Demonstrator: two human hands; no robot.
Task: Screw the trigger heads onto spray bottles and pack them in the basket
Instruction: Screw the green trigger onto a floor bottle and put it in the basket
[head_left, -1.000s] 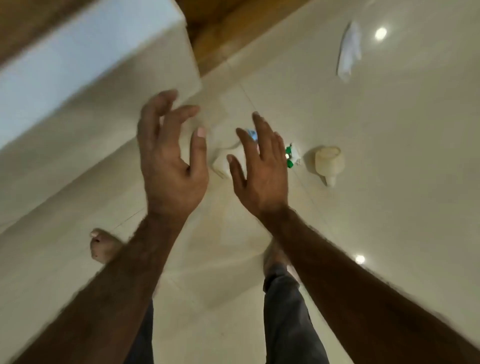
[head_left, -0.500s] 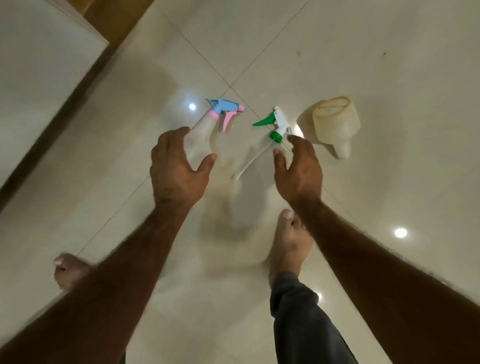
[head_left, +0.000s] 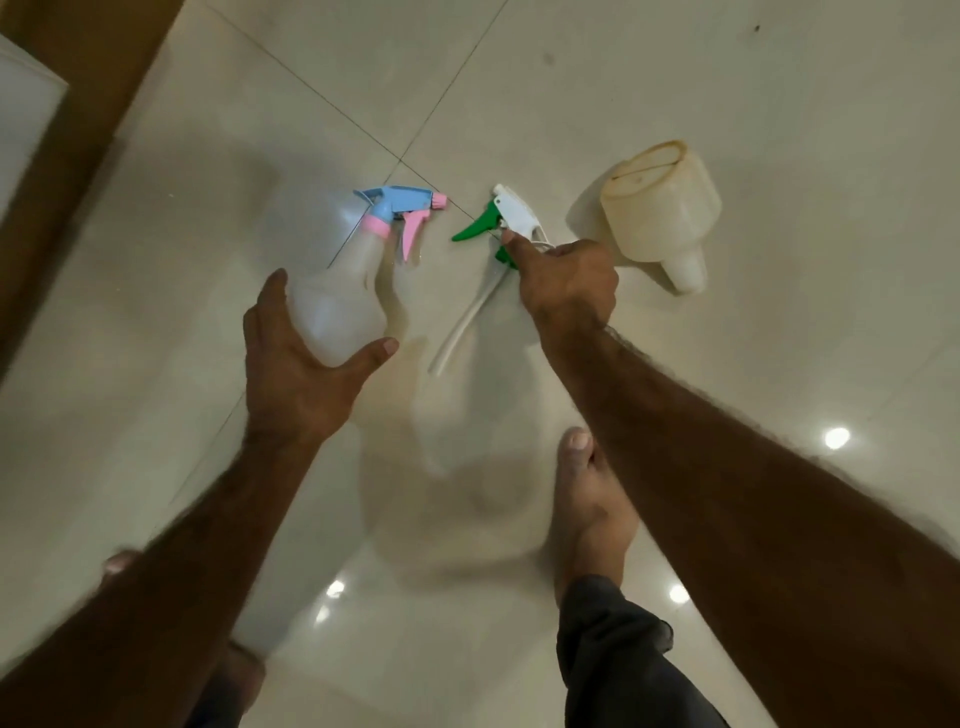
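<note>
Two hands are down over the tiled floor (head_left: 727, 130) as I look from the head camera. My left hand (head_left: 296, 379) is spread open, thumb and fingers (head_left: 275, 291) curved around the base of the clear spray bottle (head_left: 337, 306); the thumb tip sits at the bottle's lower right edge and the fingers run up its left side, but I cannot tell whether the palm actually presses on it. That bottle lies on its side on the floor with the blue and pink trigger head (head_left: 400, 210) already on its neck, nozzle pointing right. My right hand (head_left: 569, 283) is curled closed over the collar end of the green and white trigger head (head_left: 511, 218), the thumb laid on the white body just behind the green lever, the other fingers folded out of sight under the knuckles. Its white dip tube (head_left: 465, 322) trails from under the hand toward me, resting on the floor. Just right of that hand, apart from it, the cream bottle (head_left: 660, 213) lies on its side with its bare neck toward me. A bare foot (head_left: 592, 499) stands below the right forearm.
</note>
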